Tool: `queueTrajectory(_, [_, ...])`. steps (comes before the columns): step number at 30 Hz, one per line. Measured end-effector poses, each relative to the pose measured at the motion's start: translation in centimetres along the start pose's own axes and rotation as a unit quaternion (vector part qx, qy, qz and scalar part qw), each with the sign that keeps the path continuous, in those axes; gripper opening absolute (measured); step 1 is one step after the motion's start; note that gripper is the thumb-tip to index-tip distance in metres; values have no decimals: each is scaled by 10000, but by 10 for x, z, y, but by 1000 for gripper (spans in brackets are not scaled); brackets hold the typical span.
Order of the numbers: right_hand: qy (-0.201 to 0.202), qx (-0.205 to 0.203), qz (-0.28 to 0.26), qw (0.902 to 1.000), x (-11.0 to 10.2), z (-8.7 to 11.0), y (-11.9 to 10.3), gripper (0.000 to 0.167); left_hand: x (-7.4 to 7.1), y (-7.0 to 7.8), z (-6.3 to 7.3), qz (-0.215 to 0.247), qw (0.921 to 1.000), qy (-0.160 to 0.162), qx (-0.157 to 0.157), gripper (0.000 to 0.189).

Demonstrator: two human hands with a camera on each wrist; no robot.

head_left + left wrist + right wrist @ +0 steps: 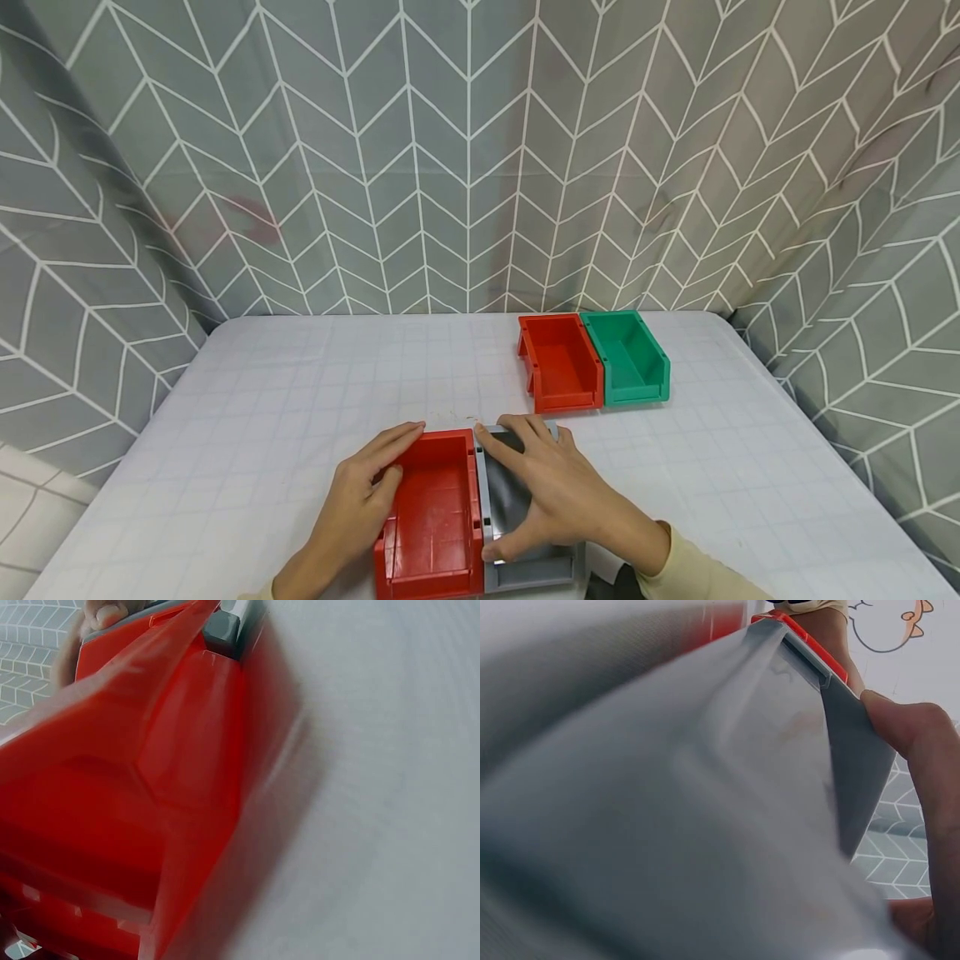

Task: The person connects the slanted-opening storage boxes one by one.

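Observation:
Side by side at the table's near edge stand a red plastic bin (437,517) and a grey plastic bin (528,571), their long walls touching. My left hand (358,493) holds the red bin by its left wall, fingers toward the far corner and thumb at the rim. Across the grey bin spreads my right hand (551,487), with its thumb at the shared wall near the front and its fingers over the far end. The grey bin (705,787) fills much of the right wrist view; the red bin (187,742) looms large in the left wrist view.
Farther back, right of centre, another red bin (561,362) and a green bin (628,358) stand joined side by side. A white cloth with a faint grid covers the table (300,375). Behind it hangs a grey patterned curtain (450,167).

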State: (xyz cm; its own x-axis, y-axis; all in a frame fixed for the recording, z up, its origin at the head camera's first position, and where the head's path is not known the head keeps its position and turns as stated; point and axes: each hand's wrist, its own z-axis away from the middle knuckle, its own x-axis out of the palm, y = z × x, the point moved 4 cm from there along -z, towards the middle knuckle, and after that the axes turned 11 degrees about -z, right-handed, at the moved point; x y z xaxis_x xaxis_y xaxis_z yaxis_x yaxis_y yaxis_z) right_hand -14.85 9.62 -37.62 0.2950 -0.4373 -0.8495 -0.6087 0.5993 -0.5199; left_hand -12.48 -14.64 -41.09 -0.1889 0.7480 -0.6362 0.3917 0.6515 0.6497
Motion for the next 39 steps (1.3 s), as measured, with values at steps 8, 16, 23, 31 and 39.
queueTrajectory(8, [-107,143,-31,9998,3,-1,2,115,-1,3,0,-52,9998,76,171,59])
queueTrajectory(16, [-8,14,-50,10000,8,1,4,116,-1,-1,1,-98,9999,-28,-40,53])
queueTrajectory(23, [75,-102,-468,9988,5,-2,3,112,-9,-7,7,173,9993,-315,139,70])
queueTrajectory(31, [1203,-467,-66,9916,-56,-31,44,72,-23,-8,8,63,9993,-371,14,73])
queueTrajectory(39, [1371,220,93,9903,-105,-80,137,50,-31,-19,8,27,9996,-249,85,74])
